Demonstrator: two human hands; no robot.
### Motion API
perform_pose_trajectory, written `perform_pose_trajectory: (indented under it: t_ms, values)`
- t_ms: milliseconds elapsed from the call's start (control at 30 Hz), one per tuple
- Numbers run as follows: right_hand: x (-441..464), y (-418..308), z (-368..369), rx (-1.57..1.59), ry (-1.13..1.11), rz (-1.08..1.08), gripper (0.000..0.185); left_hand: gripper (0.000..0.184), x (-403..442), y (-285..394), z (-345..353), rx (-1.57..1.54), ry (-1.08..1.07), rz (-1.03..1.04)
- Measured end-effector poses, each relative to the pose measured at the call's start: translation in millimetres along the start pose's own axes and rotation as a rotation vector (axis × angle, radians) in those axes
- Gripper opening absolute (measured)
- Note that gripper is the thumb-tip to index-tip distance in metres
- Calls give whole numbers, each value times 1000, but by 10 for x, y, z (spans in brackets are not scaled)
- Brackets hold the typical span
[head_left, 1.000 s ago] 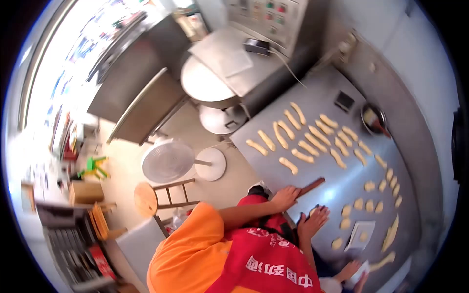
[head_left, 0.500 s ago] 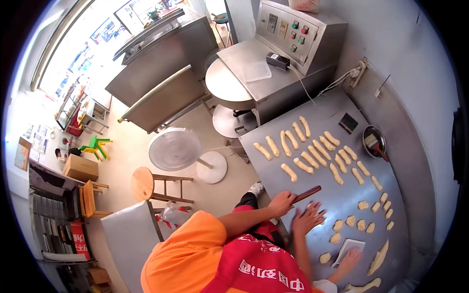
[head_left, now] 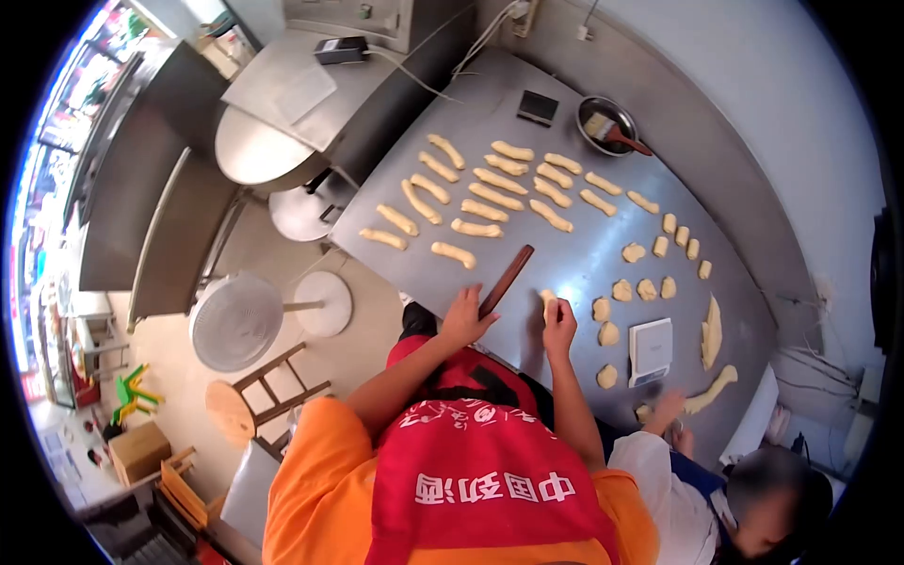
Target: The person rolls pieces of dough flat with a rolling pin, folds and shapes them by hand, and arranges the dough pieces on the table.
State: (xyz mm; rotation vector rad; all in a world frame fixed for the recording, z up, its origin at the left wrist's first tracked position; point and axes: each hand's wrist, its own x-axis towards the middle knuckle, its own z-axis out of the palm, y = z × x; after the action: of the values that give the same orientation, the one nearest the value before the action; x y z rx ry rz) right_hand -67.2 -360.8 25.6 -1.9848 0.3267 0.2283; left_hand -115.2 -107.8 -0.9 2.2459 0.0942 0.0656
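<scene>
My left hand (head_left: 466, 318) is closed on the near end of a slim dark wooden stick (head_left: 507, 281), which slants away over the steel table (head_left: 527, 330). My right hand (head_left: 559, 325) pinches a small dough piece (head_left: 547, 299) at the table, its lower part hidden by my fingers. Beyond my hands lie several rows of finger-shaped dough strips (head_left: 493, 196). Right of my right hand are several short dough lumps (head_left: 622, 290), with a white scale (head_left: 650, 350) beside them. Two longer dough pieces, one a flat strip (head_left: 711, 331), lie farther right.
A metal bowl with a brush (head_left: 606, 125) and a small dark flat object (head_left: 538, 108) stand at the table's back. A co-worker's hand (head_left: 668, 411) is near the scale at lower right. A fan (head_left: 235, 322) and wooden stool (head_left: 231, 411) are at left.
My view has swung right. My right hand, spread out before, now pinches a dough piece. My left hand keeps the stick. The co-worker's hand has moved off the scale towards the near edge.
</scene>
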Motion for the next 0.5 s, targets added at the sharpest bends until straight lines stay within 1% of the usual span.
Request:
perform_pose_trajectory:
  t_ms: [33, 100, 133, 200, 267, 300, 333, 400, 467, 500]
  values:
    - [66, -55, -41, 339, -68, 81, 25, 71, 24, 17, -125, -64, -88, -38]
    - [208, -163, -33, 1018, -222, 226, 33, 55, 36, 161, -591, -184, -256, -123]
    - [312, -308, 49, 985, -281, 190, 35, 49, 25, 164, -798, -221, -266, -114]
    - [618, -942, 316, 924, -395, 116, 42, 37, 11, 135, -1170, -289, -287, -90]
    - [900, -1769, 675, 425, -339, -9, 42, 31, -44, 66, -1511, -385, -199, -172]
    - [1126, -2025, 895, 305, -316, -207, 42, 28, -76, 3, -1662, -432, -159, -215]
    - [1396, -2279, 1127, 179, -294, -406, 43, 27, -81, -107, -1807, -403, -116, -232]
    - [1793, -2847, 1558, -192, -89, -645, 46, 25, -160, -296, -2047, -348, -26, -282]
    - [2325, -2942, 2073, -391, 75, -884, 51, 23, -181, -433, -2270, -362, 64, -369]
    - [2569, -2822, 2306, -523, 33, -873, 52, 23, -195, -490, -2370, -361, 106, -417]
